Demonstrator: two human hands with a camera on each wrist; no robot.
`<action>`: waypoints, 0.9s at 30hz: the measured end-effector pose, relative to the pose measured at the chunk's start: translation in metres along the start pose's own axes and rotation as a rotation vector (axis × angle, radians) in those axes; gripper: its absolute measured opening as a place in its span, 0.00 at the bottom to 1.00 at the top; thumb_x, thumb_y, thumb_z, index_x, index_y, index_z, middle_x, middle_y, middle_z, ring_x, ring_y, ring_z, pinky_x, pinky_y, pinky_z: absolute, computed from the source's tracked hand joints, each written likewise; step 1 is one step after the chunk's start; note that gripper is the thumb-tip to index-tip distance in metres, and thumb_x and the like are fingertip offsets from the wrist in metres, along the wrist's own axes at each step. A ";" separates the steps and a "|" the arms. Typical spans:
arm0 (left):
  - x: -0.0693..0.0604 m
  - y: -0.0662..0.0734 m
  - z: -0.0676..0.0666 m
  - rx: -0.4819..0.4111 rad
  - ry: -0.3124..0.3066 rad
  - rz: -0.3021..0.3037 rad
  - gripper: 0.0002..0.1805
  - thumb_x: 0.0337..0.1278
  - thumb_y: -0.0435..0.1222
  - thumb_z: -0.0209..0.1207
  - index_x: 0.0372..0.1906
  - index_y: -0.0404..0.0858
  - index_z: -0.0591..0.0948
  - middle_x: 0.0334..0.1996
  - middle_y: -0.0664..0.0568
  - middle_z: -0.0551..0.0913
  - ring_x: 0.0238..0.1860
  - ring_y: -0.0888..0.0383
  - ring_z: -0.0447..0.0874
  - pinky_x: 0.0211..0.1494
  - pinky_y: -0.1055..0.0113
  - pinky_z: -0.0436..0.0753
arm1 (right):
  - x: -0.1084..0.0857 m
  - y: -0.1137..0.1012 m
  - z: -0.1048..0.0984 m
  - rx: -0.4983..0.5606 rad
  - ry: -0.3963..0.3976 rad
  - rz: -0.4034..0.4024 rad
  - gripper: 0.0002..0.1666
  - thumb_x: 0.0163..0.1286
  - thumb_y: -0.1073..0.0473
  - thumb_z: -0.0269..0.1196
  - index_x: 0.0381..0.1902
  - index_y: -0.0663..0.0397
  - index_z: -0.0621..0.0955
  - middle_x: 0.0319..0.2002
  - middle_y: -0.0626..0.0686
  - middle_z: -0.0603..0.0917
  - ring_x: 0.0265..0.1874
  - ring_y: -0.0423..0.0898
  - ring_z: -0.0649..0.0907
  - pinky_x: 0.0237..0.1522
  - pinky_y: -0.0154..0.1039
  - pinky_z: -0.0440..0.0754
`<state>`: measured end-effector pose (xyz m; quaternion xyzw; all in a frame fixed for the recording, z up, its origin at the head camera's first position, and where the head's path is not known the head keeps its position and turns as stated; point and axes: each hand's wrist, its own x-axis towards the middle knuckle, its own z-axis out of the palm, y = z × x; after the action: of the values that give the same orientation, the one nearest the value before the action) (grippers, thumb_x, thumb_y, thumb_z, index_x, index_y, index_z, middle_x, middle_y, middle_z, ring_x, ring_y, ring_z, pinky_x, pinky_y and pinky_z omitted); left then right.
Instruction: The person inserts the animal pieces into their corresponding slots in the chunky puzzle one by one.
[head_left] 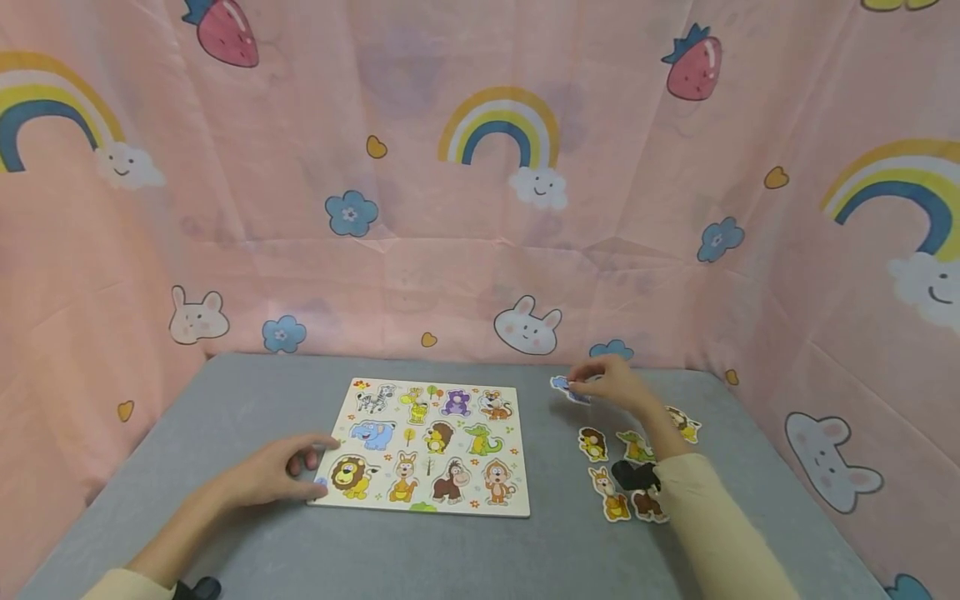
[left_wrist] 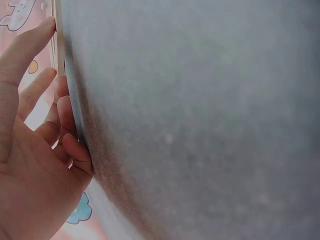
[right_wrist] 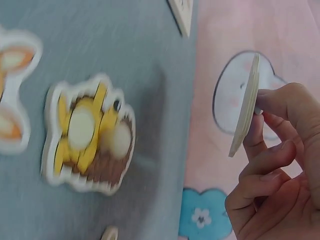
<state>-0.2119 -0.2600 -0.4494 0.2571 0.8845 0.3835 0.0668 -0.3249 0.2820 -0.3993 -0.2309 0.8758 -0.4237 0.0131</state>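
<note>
A puzzle board [head_left: 408, 417] printed with cartoon animals lies flat on the grey table. My left hand [head_left: 273, 473] is at its left side, thumb and index fingertips touching the edge near the front corner. In the left wrist view that hand [left_wrist: 45, 150] has its other fingers bent loosely beside the edge. Beyond the board's right side, my right hand [head_left: 611, 385] pinches a blue puzzle piece [head_left: 561, 383] above the table. The right wrist view shows that piece [right_wrist: 246, 107] edge-on between thumb and fingers, its picture hidden.
Loose pieces lie on the right: a hedgehog [head_left: 592, 444], a crocodile [head_left: 634, 447], a lion [head_left: 684, 425], a kangaroo [head_left: 611, 497] and a brown animal [head_left: 648, 506], partly covered by my right wrist's black device [head_left: 633, 475]. A pink patterned curtain [head_left: 420, 283] surrounds the table [head_left: 465, 558].
</note>
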 end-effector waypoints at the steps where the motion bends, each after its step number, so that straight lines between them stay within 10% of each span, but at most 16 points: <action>1: 0.000 0.000 0.000 -0.001 0.001 0.001 0.33 0.52 0.41 0.76 0.61 0.34 0.78 0.36 0.52 0.72 0.32 0.60 0.69 0.36 0.66 0.68 | 0.002 -0.001 0.003 0.005 0.002 0.000 0.07 0.67 0.66 0.70 0.40 0.66 0.86 0.37 0.57 0.86 0.38 0.56 0.81 0.38 0.45 0.78; 27: -0.001 0.001 0.000 0.005 0.007 -0.007 0.33 0.52 0.42 0.76 0.61 0.33 0.78 0.36 0.52 0.73 0.32 0.60 0.69 0.37 0.66 0.68 | 0.042 -0.030 0.058 0.008 -0.029 -0.038 0.04 0.66 0.65 0.70 0.39 0.59 0.87 0.35 0.51 0.84 0.37 0.58 0.79 0.35 0.43 0.78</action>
<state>-0.2104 -0.2597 -0.4485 0.2530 0.8866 0.3818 0.0643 -0.3378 0.2059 -0.4071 -0.2536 0.8694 -0.4238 0.0184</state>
